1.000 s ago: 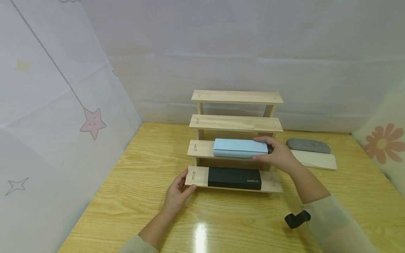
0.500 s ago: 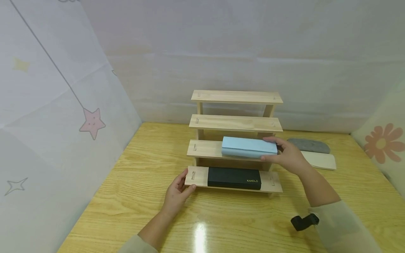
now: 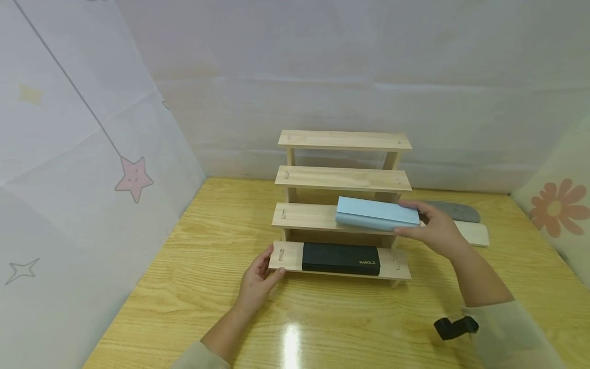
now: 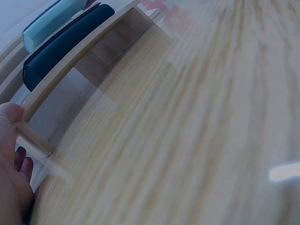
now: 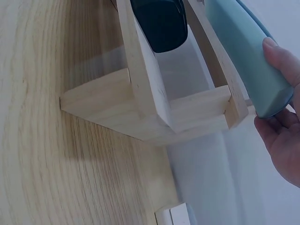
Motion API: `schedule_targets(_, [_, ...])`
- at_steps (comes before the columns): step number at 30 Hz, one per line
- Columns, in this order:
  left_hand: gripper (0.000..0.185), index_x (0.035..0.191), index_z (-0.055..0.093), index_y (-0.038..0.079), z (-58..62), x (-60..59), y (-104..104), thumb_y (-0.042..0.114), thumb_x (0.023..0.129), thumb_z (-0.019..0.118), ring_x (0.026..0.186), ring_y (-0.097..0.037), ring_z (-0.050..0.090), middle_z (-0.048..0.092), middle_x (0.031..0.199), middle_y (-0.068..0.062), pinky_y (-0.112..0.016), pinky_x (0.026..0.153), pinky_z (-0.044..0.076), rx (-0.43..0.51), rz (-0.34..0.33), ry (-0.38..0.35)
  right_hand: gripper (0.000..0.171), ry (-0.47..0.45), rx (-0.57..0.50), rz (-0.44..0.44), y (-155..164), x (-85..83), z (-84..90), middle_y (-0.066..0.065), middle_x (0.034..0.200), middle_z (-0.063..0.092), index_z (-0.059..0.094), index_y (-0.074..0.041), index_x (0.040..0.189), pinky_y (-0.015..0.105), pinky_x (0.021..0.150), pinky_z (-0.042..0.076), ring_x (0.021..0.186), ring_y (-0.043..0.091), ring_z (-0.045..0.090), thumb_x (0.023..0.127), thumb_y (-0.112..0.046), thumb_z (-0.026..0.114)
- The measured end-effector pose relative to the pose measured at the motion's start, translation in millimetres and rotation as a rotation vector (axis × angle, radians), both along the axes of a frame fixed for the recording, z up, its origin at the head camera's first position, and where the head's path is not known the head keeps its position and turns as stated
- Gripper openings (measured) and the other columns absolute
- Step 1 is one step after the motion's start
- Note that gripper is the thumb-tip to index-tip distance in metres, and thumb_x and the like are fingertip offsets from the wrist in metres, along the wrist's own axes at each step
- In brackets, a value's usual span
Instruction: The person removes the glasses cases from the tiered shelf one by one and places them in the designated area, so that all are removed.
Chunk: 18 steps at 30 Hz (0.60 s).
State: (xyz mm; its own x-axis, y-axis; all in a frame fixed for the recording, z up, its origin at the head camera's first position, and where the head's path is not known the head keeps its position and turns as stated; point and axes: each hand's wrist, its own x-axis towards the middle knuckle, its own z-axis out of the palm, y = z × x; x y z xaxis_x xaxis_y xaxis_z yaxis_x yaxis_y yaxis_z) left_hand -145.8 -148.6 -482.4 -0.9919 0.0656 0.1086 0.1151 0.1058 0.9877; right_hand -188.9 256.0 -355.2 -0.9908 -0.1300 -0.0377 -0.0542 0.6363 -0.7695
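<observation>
Left hand (image 3: 255, 283) grips the bottom shelf's (image 3: 293, 255) left end, with the black case (image 3: 338, 258) lying rightward of that hold. Light blue case (image 3: 371, 211), right end pinched by the right hand (image 3: 438, 233), has slid rightward along the next shelf up (image 3: 306, 215), its gripped end now overhanging; its placing seems unsettled, contact unclear.

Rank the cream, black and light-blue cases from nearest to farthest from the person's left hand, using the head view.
1. Black case: on the lowest shelf, to the right of the left hand.
2. Light-blue case: farther right, at the next shelf up, held by the right hand.
3. Cream case: farthest right, on the table.
</observation>
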Motion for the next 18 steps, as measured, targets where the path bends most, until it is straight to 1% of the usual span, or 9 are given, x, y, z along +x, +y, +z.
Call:
schedule_targets(3, [0.068,0.149,0.035,-0.002,0.4,0.1,0,0.009,0.091,0.069,0.146,-0.031,0.030,0.032,0.158,-0.017,-0.046,0.115,0.033,0.005,-0.003,-0.003,0.082,0.003,-0.001,-0.011,5,2.1,0.5,0.021,0.143,0.045,0.039,-0.018,0.150,0.027,0.081,0.051,0.119,0.036,0.052,0.083,-0.045,0.077])
schedule_targets(7, [0.068,0.149,0.035,-0.002,0.5,-0.1,0,0.009,0.091,0.069,0.146,-0.031,0.030,0.031,0.158,-0.017,-0.046,0.115,0.033,0.007,-0.006,-0.003,0.081,0.016,0.005,-0.024,12,5.9,1.6,0.022,0.144,0.044,0.039,-0.016,0.150,0.022,0.078,0.051,0.120,0.036,0.051,0.083,-0.043,0.077])
schedule_targets(11, [0.068,0.149,0.035,-0.002,-0.1,-0.7,0,0.009,0.091,0.069,0.146,-0.031,0.031,0.032,0.158,-0.017,-0.046,0.115,0.033,0.006,-0.001,-0.006,0.082,0.023,0.003,-0.033,19,9.6,1.7,0.022,0.149,0.039,0.038,-0.015,0.151,0.014,0.075,0.048,0.127,0.039,0.047,0.084,-0.042,0.076])
schedule_targets(14, [0.068,0.149,0.035,-0.002,-0.4,-0.7,0,0.008,0.091,0.069,0.146,-0.031,0.031,0.032,0.158,-0.017,-0.046,0.114,0.034,0.004,0.000,-0.007,0.081,0.032,0.000,-0.042,24,12.2,1.5,0.023,0.153,0.035,0.037,-0.013,0.151,0.010,0.074,0.046,0.131,0.042,0.044,0.085,-0.041,0.076])
schedule_targets(16, [0.067,0.149,0.035,-0.002,-0.8,-0.9,0,0.008,0.091,0.069,0.146,-0.031,0.031,0.032,0.158,-0.017,-0.045,0.114,0.034,0.004,-0.001,-0.008,0.080,0.044,0.004,-0.052,28,14.3,0.9,0.022,0.153,0.036,0.039,-0.014,0.150,0.008,0.074,0.046,0.131,0.041,0.044,0.085,-0.041,0.076])
schedule_targets(18, [0.067,0.149,0.035,-0.002,-1.0,-0.7,0,0.008,0.091,0.069,0.146,-0.031,0.031,0.032,0.158,-0.017,-0.045,0.114,0.034,0.006,-0.002,-0.007,0.078,0.063,0.003,-0.060,32,16.5,-0.5,0.020,0.150,0.039,0.041,-0.014,0.149,0.009,0.073,0.046,0.127,0.034,0.047,0.085,-0.040,0.076])
